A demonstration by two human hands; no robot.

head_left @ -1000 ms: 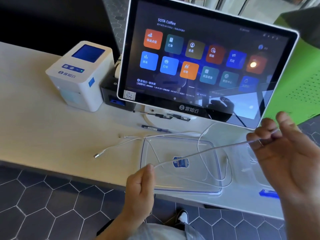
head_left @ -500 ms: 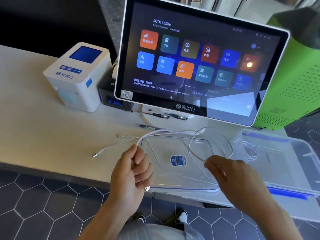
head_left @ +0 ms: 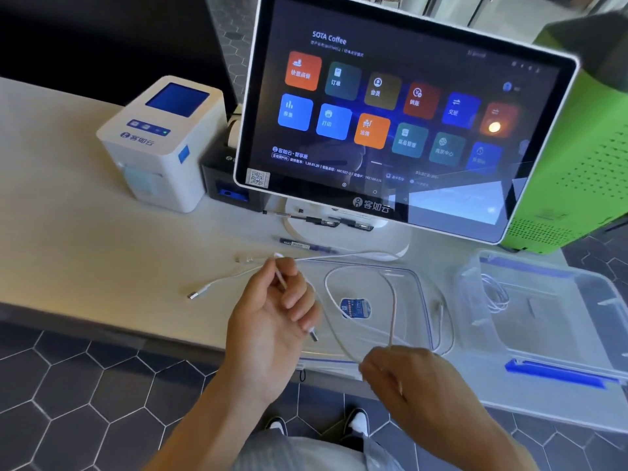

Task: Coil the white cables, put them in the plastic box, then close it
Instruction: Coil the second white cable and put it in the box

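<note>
My left hand [head_left: 272, 321] grips one white cable [head_left: 392, 300], my right hand [head_left: 404, 375] pinches its loop above the clear lid [head_left: 419, 283] at the counter's [head_left: 85, 239] front edge (box [head_left: 557, 314] at its right end).

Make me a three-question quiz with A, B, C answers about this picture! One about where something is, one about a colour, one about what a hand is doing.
1. Where is the coiled white cable?
A. inside the clear plastic box
B. on the white printer
C. on the floor

2. What colour is the machine behind the screen?
A. red
B. green
C. yellow

3. What is the left hand doing?
A. lying flat on the counter
B. tapping the screen
C. gripping the white cable being coiled

Answers:
1 A, the coil shows through the box's clear wall.
2 B, its vented side is bright green.
3 C, its fingers curl round the cable, with a plug poking out below.
</note>
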